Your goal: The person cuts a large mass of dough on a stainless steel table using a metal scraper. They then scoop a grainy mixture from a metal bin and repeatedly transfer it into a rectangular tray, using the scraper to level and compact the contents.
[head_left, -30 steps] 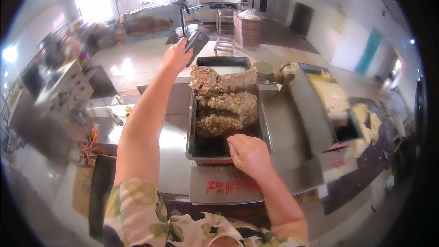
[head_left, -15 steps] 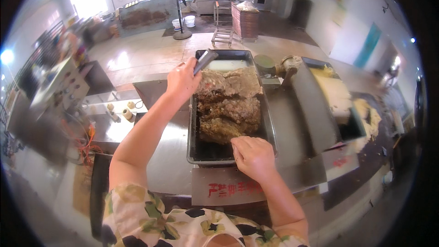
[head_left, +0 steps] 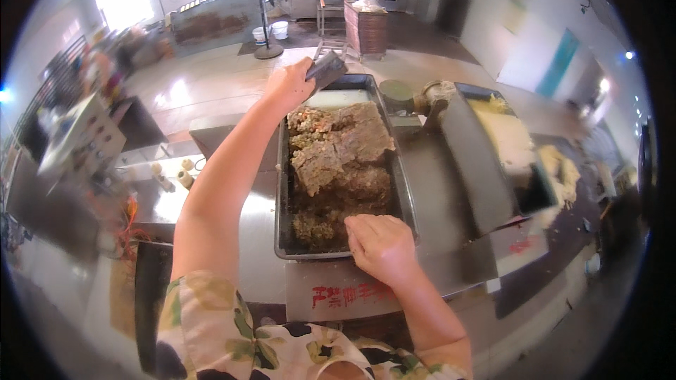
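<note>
A deep black tray [head_left: 282, 197] stands before me on the metal worktop. In it lies a thick, crumbly brown mass like a filling [head_left: 341, 151], heaped in the middle with a broken slab on top. White liquid or a pale bare bottom shows at the tray's far end. My left hand [head_left: 290, 83] is closed round a flat grey metal scraper [head_left: 327, 69], raised over the far left corner. At the near right of the tray my right hand [head_left: 384, 245] is curled into a fist. Its fingertips are turned under, so anything in them is hidden.
To the right, a second dark tray [head_left: 479, 169] holds a pale yellow block [head_left: 512, 137], with pale dough-like scraps [head_left: 562, 172] beside it. A control box [head_left: 88, 137] and small spools [head_left: 185, 179] are on the left. A standing fan [head_left: 267, 24] and wheeled cart [head_left: 365, 32] stand farther off.
My left hand and the scraper have risen a little, and the scraper has tilted flatter. The brown mass has shifted, with a slab now lying nearer. My right hand stays by the near end.
</note>
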The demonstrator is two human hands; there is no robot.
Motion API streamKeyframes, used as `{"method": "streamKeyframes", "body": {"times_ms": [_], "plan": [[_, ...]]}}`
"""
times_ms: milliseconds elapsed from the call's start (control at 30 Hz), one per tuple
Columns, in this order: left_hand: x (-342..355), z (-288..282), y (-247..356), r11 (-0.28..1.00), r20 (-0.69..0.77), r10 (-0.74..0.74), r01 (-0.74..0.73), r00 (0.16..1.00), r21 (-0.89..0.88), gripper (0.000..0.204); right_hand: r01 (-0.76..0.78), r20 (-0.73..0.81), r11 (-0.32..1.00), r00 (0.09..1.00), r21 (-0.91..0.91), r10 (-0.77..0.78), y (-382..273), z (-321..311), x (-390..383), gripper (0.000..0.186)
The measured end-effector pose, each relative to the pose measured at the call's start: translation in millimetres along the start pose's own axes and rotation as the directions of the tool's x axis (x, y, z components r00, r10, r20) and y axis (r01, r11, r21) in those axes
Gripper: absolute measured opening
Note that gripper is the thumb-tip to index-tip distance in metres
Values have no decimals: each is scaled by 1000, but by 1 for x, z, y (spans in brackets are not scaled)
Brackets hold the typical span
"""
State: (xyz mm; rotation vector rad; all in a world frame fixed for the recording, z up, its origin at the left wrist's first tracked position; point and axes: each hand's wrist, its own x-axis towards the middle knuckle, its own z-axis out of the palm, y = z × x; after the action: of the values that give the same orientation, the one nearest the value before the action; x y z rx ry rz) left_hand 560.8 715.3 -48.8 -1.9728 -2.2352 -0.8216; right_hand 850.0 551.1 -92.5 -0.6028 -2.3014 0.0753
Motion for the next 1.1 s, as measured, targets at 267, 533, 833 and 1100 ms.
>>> {"method": "streamKeyframes", "body": {"times_ms": [267,533,833,1100], "plan": [[5,51,-8,997,282,-39,18,959,77,32,-28,15,999,1000,27,28,0,-4,1,24],[-65,7,34,994,421,-46,1,906,107,29,-2,-81,998,997,67,7,-2,-9,-4,21],[-195,-15,84,950,495,230,-305,838,75,30,19,-264,961,963,277,57,4,-22,-17,18],[-137,-51,80,997,148,74,-73,986,-16,17,-121,-62,982,992,-142,113,9,-32,-18,26]]}}
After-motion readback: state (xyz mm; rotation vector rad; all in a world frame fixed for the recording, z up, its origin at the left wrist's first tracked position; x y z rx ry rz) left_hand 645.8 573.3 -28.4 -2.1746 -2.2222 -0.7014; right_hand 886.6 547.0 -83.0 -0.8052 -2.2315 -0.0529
